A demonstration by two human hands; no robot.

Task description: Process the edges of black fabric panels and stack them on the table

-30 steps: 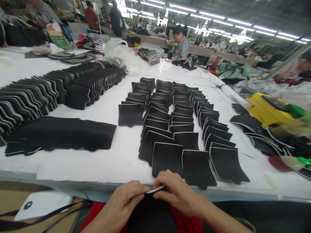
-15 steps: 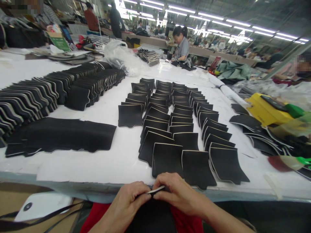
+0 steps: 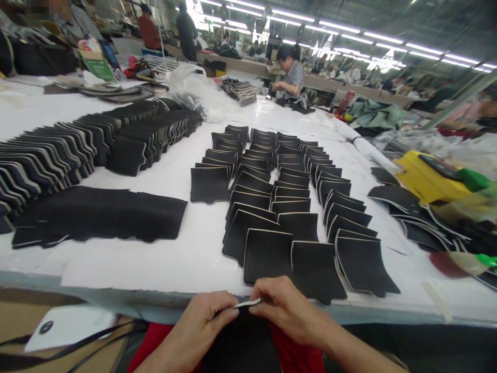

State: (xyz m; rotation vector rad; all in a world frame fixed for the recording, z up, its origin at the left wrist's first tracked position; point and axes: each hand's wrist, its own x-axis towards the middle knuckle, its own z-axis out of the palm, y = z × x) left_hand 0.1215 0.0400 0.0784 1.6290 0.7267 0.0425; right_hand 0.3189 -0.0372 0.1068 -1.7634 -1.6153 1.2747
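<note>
At the far left, long overlapping rows of black, pale-edged pieces lean on one another; a knock there could make them slide, since nothing visible clamps them. Nearer, a long, flat spread of matte black pieces lies on the white-covered worktop. The left hand pinches the upper edge of a black sheet piece with a pale rim between thumb and fingers. If that pinch slackened, the edge could spring open or sit unevenly; uneven pressure from the two sides could leave a crease or a skewed rim.

The held piece is in front of the worktop's near edge, above the red cloth over the person's lap. It looks smooth, dark and flexible, with a thin whitish line curving between the two grips; its lower part runs out of view, so its full outline cannot be told. The right hand grasps the same edge, fingers bent over it and thumb below. Just beyond, squarish black panels with cream edges stand in overlapping rows; because they sit so close to this hand, a forward brush could disturb the nearest ones. Farther right is a yellow box-like object.
</note>
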